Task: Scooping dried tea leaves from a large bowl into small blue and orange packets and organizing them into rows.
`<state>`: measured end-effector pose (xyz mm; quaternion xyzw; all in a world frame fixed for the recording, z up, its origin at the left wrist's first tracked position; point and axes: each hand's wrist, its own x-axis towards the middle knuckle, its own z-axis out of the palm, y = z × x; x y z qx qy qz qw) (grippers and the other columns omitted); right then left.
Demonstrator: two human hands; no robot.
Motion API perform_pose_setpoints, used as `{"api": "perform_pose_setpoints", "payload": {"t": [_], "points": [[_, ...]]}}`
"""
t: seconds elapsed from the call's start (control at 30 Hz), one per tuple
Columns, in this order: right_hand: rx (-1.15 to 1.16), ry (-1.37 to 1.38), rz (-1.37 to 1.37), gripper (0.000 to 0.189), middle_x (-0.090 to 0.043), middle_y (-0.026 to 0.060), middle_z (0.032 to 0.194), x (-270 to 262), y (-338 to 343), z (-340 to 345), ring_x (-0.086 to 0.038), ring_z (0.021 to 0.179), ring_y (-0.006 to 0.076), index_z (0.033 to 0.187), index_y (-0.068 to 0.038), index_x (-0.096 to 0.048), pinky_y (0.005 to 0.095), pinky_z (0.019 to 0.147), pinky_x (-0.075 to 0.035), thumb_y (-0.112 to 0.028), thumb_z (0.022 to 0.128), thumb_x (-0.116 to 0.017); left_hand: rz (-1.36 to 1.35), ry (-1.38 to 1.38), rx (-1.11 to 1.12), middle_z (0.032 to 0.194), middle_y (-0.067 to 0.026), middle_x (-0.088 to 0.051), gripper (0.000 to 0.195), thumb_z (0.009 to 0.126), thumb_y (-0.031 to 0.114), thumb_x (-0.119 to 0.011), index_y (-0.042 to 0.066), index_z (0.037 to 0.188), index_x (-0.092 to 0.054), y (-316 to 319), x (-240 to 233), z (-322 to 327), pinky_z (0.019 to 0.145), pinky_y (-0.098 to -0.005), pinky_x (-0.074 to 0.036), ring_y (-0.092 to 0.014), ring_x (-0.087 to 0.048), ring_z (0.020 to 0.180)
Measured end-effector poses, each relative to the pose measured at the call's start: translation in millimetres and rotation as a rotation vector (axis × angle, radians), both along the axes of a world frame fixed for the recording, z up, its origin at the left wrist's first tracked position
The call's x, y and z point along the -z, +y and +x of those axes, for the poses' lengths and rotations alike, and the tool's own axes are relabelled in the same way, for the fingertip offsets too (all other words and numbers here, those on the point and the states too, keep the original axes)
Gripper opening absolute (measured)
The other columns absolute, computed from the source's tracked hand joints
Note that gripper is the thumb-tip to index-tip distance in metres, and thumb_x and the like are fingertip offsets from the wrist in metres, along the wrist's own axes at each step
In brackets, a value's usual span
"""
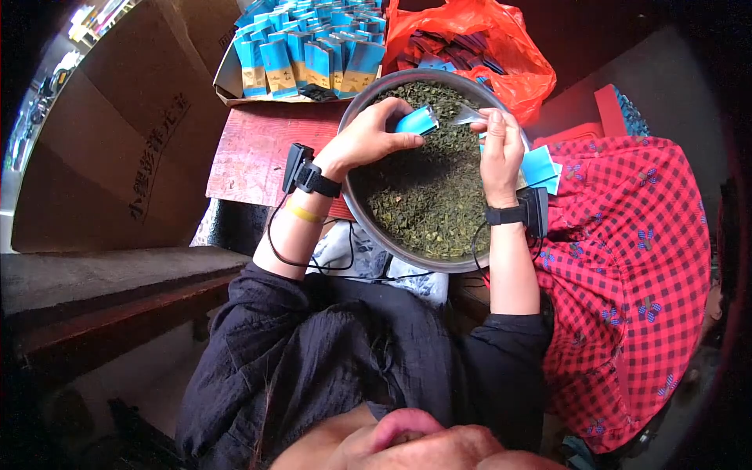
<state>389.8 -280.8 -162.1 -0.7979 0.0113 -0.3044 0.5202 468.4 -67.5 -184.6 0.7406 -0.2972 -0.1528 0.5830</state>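
Note:
A round metal basin holds a wide heap of dried green leaves that looks like tea. Over its upper part, my left hand grips a small blue packet, its end turned to the right. My right hand holds a clear plastic spoon between thumb and fingers, its tip just right of the packet, above the leaves. Blue packets lie by the basin's right rim, beside my right wrist. Whether the spoon carries leaves cannot be told.
An open cardboard box of upright blue and gold packets stands at the back on a red table. Beside it, a red plastic bag holds dark packets. A large carton is at the left, red checked cloth at the right.

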Motion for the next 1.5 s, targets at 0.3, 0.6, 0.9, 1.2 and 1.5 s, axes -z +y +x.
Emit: {"api": "perform_pose_setpoints", "payload": {"t": [0.3, 0.6, 0.9, 1.2, 1.5], "points": [[-0.014, -0.189, -0.338, 0.015, -0.066, 0.0116, 0.086, 3.6, 8.5, -1.0, -0.065, 0.081, 0.0286, 0.099, -0.004, -0.064, 0.0358, 0.070, -0.051, -0.017, 0.095, -0.059, 0.011, -0.008, 0.004, 0.102, -0.0039, -0.061, 0.049, 0.079, 0.018, -0.079, -0.002, 0.117, -0.055, -0.4, 0.0, -0.8, 0.087, -0.0276, -0.046, -0.011, -0.056, 0.095], [-0.099, -0.125, -0.293, 0.014, -0.065, 0.0098, 0.081, 4.6, 12.7, -2.6, -0.066, 0.074, 0.0228, 0.099, -0.004, -0.063, 0.0330, 0.066, -0.051, -0.016, 0.096, -0.058, 0.014, 0.000, 0.003, 0.096, -0.0009, -0.060, 0.043, 0.079, 0.021, -0.079, 0.001, 0.112, -0.059, 0.3, -5.1, -3.8, 0.080, -0.0255, -0.045, -0.010, -0.054, 0.089], [0.061, 0.363, -0.512, 0.028, -0.066, 0.0209, 0.083, 11.2, -8.0, 1.3, -0.066, 0.080, 0.0381, 0.100, -0.006, -0.060, 0.0439, 0.070, -0.051, -0.030, 0.099, -0.047, 0.025, -0.029, -0.056, 0.096, -0.0011, -0.060, 0.044, 0.080, 0.022, -0.078, 0.001, 0.113, -0.059, 0.5, -8.2, -4.0, 0.078, -0.0250, -0.045, -0.009, -0.054, 0.087], [-0.441, 0.588, -0.440, 0.031, -0.066, 0.0209, 0.081, 34.9, 9.5, 4.9, -0.066, 0.082, 0.0391, 0.097, -0.004, -0.061, 0.0470, 0.072, -0.051, -0.032, 0.094, -0.048, -0.037, -0.006, -0.021, 0.096, -0.0015, -0.059, 0.044, 0.080, 0.022, -0.078, 0.000, 0.113, -0.058, 0.3, -1.2, -0.5, 0.078, -0.0258, -0.046, -0.009, -0.053, 0.087], [0.042, 0.090, -0.005, 0.032, -0.064, 0.0056, 0.076, 3.7, -8.7, 1.6, -0.061, 0.068, 0.0122, 0.095, 0.000, -0.062, 0.0274, 0.064, -0.048, -0.027, 0.102, -0.046, -0.004, 0.014, -0.035, 0.095, -0.0001, -0.058, 0.045, 0.079, 0.022, -0.079, 0.000, 0.112, -0.059, 1.0, -6.2, -3.9, 0.078, -0.0259, -0.046, -0.009, -0.053, 0.086]]}}
